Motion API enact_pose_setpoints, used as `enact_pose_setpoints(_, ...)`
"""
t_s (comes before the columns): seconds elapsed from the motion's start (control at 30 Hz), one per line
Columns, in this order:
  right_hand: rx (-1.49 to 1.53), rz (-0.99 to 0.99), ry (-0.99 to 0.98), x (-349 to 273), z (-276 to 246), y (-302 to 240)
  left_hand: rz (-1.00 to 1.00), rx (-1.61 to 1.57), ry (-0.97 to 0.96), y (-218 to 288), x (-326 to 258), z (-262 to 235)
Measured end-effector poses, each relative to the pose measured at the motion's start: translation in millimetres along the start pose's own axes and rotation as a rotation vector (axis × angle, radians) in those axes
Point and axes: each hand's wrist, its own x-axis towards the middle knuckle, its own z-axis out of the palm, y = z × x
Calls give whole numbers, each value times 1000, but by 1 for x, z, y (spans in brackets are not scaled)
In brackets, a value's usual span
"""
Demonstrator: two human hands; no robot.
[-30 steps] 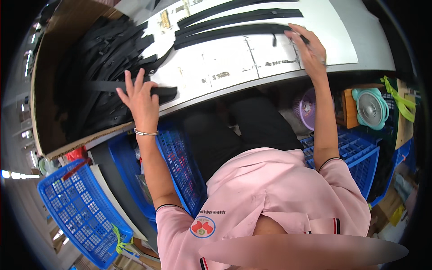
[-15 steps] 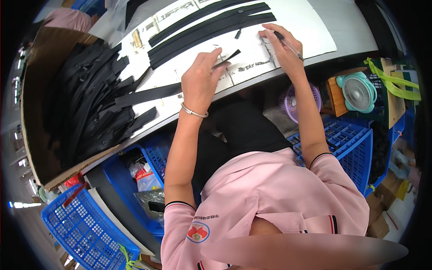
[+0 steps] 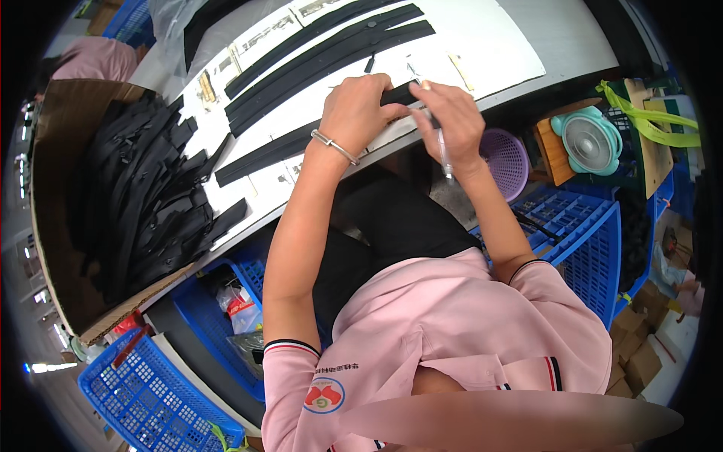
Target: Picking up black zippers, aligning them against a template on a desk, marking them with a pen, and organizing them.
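A black fabric strip lies slantwise along the near edge of the white board. My left hand closes over this strip, thumb pointing right and fingers curled on it. At the strip's right end is my right hand, its fingertips touching the fabric while a clear-barrelled pen is held in the same hand, pointing back toward me. Beyond them, several more black strips lie side by side on the board. A small black piece rests just short of those strips.
To the left, a cardboard box holds a heap of black strips spilling onto the board. A teal fan, a purple basket and blue crates stand at the right. Another blue basket sits lower left.
The strip has been laid out straighter along the board's near edge. My right hand has come down and left to its end, pen still held, and my left hand has moved slightly right.
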Motion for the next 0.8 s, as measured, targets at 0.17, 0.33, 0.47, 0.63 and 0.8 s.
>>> enact_pose_setpoints(0.17,-91,-17,-98,-13,-5,13,60,-17,302,-7,-21,7)
enact_pose_setpoints(0.33,-109,47,-43,-15,-17,49,-60,28,431,-28,-58,4)
enact_pose_setpoints(0.47,-155,18,-9,-19,-14,56,1,166,657,-36,-89,21)
enact_pose_setpoints(0.63,-164,53,53,-21,-7,55,-143,245,583,-40,-133,53)
enact_pose_setpoints(0.8,-136,40,6,-23,-11,54,-270,260,633,-51,-160,53)
